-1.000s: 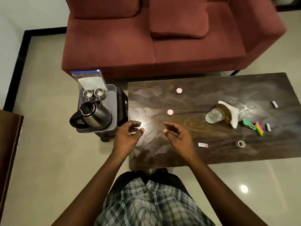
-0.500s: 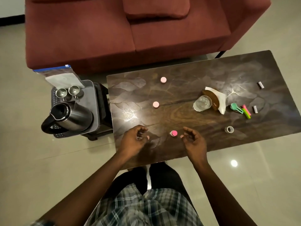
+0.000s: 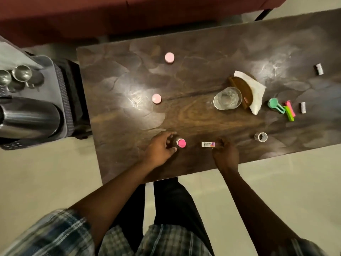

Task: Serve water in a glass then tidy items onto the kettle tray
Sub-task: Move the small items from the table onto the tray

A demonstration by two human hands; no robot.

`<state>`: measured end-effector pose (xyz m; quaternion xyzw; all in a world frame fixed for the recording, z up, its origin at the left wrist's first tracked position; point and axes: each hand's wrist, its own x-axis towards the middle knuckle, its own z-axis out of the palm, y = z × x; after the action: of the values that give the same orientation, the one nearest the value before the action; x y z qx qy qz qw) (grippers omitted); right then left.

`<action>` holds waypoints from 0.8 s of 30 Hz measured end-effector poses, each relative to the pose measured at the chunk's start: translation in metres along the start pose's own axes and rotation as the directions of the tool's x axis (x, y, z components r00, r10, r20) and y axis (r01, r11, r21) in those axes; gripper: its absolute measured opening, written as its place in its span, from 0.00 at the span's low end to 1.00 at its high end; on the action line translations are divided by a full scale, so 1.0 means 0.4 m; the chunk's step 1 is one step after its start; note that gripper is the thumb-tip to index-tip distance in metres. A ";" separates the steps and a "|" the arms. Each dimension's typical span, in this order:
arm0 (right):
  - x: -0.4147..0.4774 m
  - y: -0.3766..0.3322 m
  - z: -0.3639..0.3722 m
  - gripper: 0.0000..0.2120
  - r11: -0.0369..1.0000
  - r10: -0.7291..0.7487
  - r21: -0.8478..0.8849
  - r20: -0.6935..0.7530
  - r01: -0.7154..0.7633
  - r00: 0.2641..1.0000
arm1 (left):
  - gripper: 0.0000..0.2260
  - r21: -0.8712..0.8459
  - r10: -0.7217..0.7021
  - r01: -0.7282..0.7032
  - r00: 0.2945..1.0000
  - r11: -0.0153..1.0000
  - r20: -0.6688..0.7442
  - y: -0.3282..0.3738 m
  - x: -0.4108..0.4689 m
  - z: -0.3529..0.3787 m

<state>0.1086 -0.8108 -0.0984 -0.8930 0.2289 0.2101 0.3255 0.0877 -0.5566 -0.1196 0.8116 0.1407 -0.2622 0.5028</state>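
A clear glass stands on the dark wooden table, right of centre. At the left edge a steel kettle lies on a grey tray with two steel cups. My left hand curls round a small bottle with a bright pink cap near the table's front edge. My right hand pinches the right end of a small white box lying flat beside it.
Two pale pink caps lie left of centre. A wooden holder on a white napkin, a green scoop, highlighters, a tape roll and two silver pieces lie at the right. A red sofa stands behind.
The view dropped and closed in on the table. My left hand came in round the pink-capped bottle; my right hand reached the white box.
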 end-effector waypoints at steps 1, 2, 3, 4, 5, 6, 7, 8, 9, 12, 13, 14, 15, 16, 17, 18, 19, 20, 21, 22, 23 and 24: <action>0.012 0.016 0.013 0.19 1.000 0.018 -0.012 -0.007 -0.018 1.000 | 0.30 0.009 0.016 -0.016 1.000 1.000 0.020 -0.005 0.015 0.018; 0.022 0.028 0.028 0.13 0.998 0.053 -0.018 -0.021 -0.053 0.998 | 0.31 0.022 0.039 -0.040 0.999 0.999 0.038 -0.008 0.032 0.033; 0.031 0.037 0.043 0.08 0.995 0.099 -0.008 -0.047 -0.099 0.994 | 0.32 0.039 0.067 -0.069 0.996 0.997 0.053 -0.012 0.048 0.046; 0.039 0.043 0.056 0.06 0.989 0.146 0.026 -0.076 -0.145 0.986 | 0.33 0.060 0.094 -0.098 0.993 0.993 0.068 -0.016 0.062 0.057; 0.044 0.044 0.068 0.06 0.983 0.178 0.059 -0.105 -0.172 0.978 | 0.32 0.087 0.120 -0.128 0.989 0.988 0.084 -0.018 0.073 0.064; 0.052 0.048 0.079 0.07 0.981 0.187 0.069 -0.124 -0.180 0.974 | 0.31 0.118 0.141 -0.153 0.984 0.981 0.105 -0.021 0.085 0.071; 0.056 0.051 0.088 0.08 0.984 0.177 0.053 -0.127 -0.171 0.976 | 0.29 0.148 0.158 -0.176 0.979 0.973 0.125 -0.021 0.096 0.075; 0.059 0.052 0.096 0.10 0.988 0.151 0.015 -0.113 -0.151 0.982 | 0.26 0.171 0.176 -0.198 0.975 0.965 0.136 -0.021 0.106 0.078; 0.059 0.052 0.102 0.13 0.993 0.114 -0.031 -0.091 -0.117 0.989 | 0.23 0.186 0.191 -0.215 0.972 0.959 0.139 -0.020 0.114 0.079; 0.047 0.049 0.106 0.23 0.980 -0.005 -0.200 -0.043 -0.003 0.999 | 0.19 0.178 0.232 -0.253 0.964 0.951 0.128 -0.010 0.123 0.073; 0.044 0.050 0.106 0.24 0.968 -0.042 -0.251 -0.033 0.032 0.999 | 0.19 0.164 0.242 -0.259 0.963 0.952 0.119 -0.006 0.122 0.067; 0.044 0.052 0.106 0.23 0.956 -0.074 -0.285 -0.024 0.064 0.997 | 0.19 0.151 0.249 -0.263 0.963 0.953 0.105 -0.004 0.119 0.059; 0.043 0.055 0.103 0.21 0.948 -0.099 -0.305 -0.014 0.090 0.995 | 0.19 0.138 0.251 -0.262 0.964 0.955 0.091 -0.001 0.115 0.053; 0.045 0.057 0.100 0.19 0.941 -0.119 -0.320 -0.001 0.113 0.993 | 0.20 0.128 0.248 -0.256 0.966 0.958 0.075 0.000 0.109 0.042; 0.046 0.059 0.097 0.17 0.934 -0.135 -0.332 0.012 0.131 0.991 | 0.20 0.120 0.240 -0.246 0.969 0.962 0.060 0.001 0.102 0.030; 0.047 0.059 0.094 0.15 0.927 -0.147 -0.347 0.024 0.146 0.989 | 0.20 0.116 0.233 -0.237 0.972 0.965 0.040 0.001 0.094 0.016; 0.047 0.056 0.090 0.14 0.920 -0.157 -0.359 0.033 0.158 0.987 | 0.21 0.115 0.228 -0.228 0.974 0.967 0.016 -0.001 0.086 0.001; 0.045 0.051 0.086 0.14 0.916 -0.172 -0.361 0.036 0.173 0.984 | 0.21 0.115 0.223 -0.221 0.975 0.968 -0.009 -0.005 0.076 -0.014; 0.043 0.040 0.086 0.13 0.914 -0.199 -0.353 0.040 0.201 0.979 | 0.21 0.111 0.218 -0.212 0.975 0.971 -0.040 -0.011 0.066 -0.034; 0.040 0.027 0.088 0.12 0.911 -0.230 -0.341 0.047 0.232 0.972 | 0.21 0.104 0.208 -0.201 0.976 0.974 -0.068 -0.018 0.054 -0.055; 0.038 0.010 0.093 0.11 0.906 -0.260 -0.331 0.053 0.262 0.964 | 0.20 0.096 0.197 -0.188 0.976 0.978 -0.095 -0.026 0.042 -0.078; 0.036 -0.010 0.099 0.10 0.904 -0.280 -0.320 0.057 0.283 0.958 | 0.20 0.091 0.188 -0.178 0.975 0.980 -0.119 -0.034 0.032 -0.102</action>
<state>0.1136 -0.7850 -0.1317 -0.9570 0.0581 0.2002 0.2019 0.1032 -0.5147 -0.1224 0.8554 0.0867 -0.1680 0.4822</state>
